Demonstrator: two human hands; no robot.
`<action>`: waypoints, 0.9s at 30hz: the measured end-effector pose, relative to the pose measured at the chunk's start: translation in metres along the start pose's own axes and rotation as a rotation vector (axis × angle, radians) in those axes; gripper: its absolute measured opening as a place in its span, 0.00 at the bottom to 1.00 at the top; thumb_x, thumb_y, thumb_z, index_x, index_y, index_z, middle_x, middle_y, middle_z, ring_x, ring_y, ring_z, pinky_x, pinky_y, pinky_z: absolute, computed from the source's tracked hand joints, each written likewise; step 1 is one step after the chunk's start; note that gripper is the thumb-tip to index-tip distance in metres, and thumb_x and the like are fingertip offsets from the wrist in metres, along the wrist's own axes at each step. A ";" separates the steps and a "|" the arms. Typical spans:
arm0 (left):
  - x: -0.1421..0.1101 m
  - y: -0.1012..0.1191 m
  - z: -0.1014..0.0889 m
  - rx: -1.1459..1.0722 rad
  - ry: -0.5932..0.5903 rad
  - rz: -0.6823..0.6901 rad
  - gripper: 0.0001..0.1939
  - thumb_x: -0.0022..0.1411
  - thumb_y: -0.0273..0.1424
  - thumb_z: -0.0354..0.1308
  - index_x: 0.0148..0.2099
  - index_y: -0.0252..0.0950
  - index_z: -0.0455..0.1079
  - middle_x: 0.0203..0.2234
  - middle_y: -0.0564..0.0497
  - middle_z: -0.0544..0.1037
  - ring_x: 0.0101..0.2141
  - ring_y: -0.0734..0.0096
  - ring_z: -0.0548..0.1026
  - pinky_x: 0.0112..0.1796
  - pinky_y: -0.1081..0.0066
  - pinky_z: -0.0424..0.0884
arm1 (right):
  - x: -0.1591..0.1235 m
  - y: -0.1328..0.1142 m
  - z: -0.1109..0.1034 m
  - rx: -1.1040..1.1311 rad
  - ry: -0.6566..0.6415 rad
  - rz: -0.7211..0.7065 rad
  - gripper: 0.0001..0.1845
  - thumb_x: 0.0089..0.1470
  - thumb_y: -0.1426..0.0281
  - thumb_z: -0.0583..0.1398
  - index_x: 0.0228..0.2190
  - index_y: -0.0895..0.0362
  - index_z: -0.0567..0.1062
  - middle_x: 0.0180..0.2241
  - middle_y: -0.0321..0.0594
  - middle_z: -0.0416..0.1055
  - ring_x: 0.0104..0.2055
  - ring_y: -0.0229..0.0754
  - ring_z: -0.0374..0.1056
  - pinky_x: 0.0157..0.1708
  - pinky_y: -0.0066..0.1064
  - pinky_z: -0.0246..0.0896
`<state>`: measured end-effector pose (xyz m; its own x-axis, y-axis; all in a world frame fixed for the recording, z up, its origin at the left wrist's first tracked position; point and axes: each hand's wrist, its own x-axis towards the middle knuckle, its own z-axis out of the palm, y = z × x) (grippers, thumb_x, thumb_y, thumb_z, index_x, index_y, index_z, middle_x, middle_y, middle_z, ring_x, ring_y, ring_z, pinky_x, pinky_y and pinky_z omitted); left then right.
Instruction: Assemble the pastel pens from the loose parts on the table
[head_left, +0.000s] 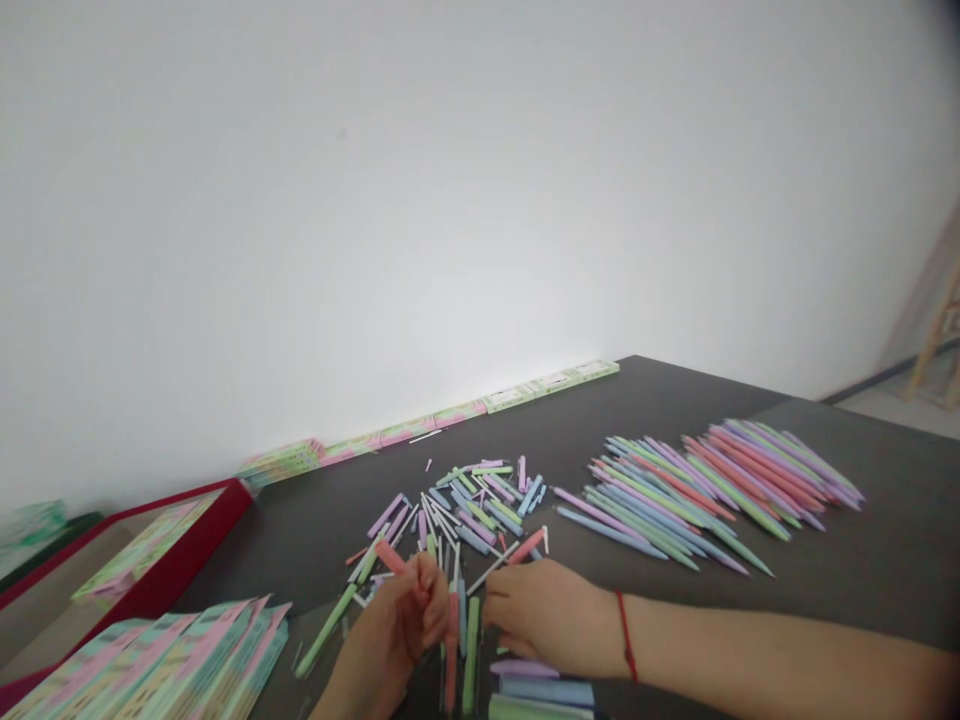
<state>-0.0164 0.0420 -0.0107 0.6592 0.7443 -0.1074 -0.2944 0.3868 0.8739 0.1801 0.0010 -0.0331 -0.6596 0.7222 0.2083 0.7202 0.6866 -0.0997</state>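
My left hand (405,615) is closed, fingers curled in, around a short coral pen piece (390,556) that sticks out above the thumb side. Just to its right, my right hand (544,612), with a red cord on the wrist, reaches low over the table with its fingers bent and together; what they hold, if anything, is hidden. A white pen refill (493,568) and a coral pen piece with a white clip (527,546) lie at its knuckles. Between the hands are a long coral barrel (451,650) and a green barrel (470,655). Loose pen parts (472,510) spread beyond both hands.
Pastel pens (660,500) lie in a row to the right, with more pens (772,475) behind. Flat printed packs (187,660) fan out at the lower left beside a red box (187,540). Printed boxes (510,398) line the wall along the dark table (675,395).
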 end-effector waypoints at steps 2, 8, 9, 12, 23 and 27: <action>0.003 0.001 -0.005 0.148 0.117 0.039 0.18 0.61 0.40 0.48 0.22 0.38 0.55 0.16 0.59 0.59 0.18 0.77 0.57 0.24 0.73 0.62 | 0.011 -0.002 0.006 -0.087 -0.035 -0.099 0.06 0.55 0.70 0.57 0.33 0.60 0.71 0.35 0.42 0.71 0.37 0.43 0.66 0.33 0.31 0.58; 0.013 -0.002 -0.026 0.744 0.288 -0.044 0.15 0.49 0.45 0.52 0.29 0.39 0.63 0.14 0.62 0.58 0.13 0.77 0.56 0.15 0.75 0.56 | 0.019 0.003 0.006 -0.147 -0.073 -0.148 0.07 0.55 0.71 0.55 0.32 0.61 0.71 0.32 0.44 0.71 0.34 0.43 0.66 0.31 0.32 0.57; 0.013 -0.004 -0.028 0.789 0.294 -0.048 0.13 0.49 0.43 0.52 0.30 0.39 0.63 0.13 0.63 0.57 0.13 0.77 0.55 0.15 0.75 0.54 | 0.017 0.004 0.004 -0.125 -0.071 -0.102 0.06 0.54 0.72 0.55 0.32 0.61 0.71 0.32 0.44 0.72 0.34 0.43 0.66 0.31 0.32 0.56; 0.011 -0.009 -0.028 0.997 0.332 -0.024 0.09 0.50 0.39 0.53 0.25 0.39 0.62 0.12 0.63 0.56 0.15 0.76 0.54 0.20 0.73 0.51 | 0.007 0.007 0.001 0.049 -0.006 0.097 0.04 0.48 0.75 0.55 0.30 0.59 0.69 0.31 0.40 0.71 0.31 0.39 0.65 0.29 0.29 0.54; 0.007 -0.019 -0.023 1.488 0.418 -0.034 0.12 0.49 0.36 0.58 0.21 0.40 0.58 0.17 0.56 0.66 0.21 0.69 0.60 0.25 0.70 0.45 | -0.013 0.013 0.002 0.099 -0.001 0.285 0.06 0.47 0.76 0.54 0.29 0.57 0.68 0.31 0.39 0.72 0.31 0.41 0.67 0.28 0.29 0.51; 0.010 -0.016 -0.024 1.470 0.403 -0.027 0.17 0.54 0.42 0.53 0.20 0.40 0.56 0.14 0.57 0.61 0.18 0.72 0.57 0.24 0.71 0.46 | -0.012 0.013 -0.001 0.057 -0.022 0.297 0.07 0.48 0.76 0.53 0.31 0.58 0.69 0.34 0.44 0.73 0.32 0.43 0.68 0.30 0.31 0.54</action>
<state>-0.0218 0.0564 -0.0376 0.3548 0.9343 -0.0364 0.8020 -0.2840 0.5255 0.1970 0.0011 -0.0357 -0.4268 0.8934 0.1404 0.8695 0.4480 -0.2081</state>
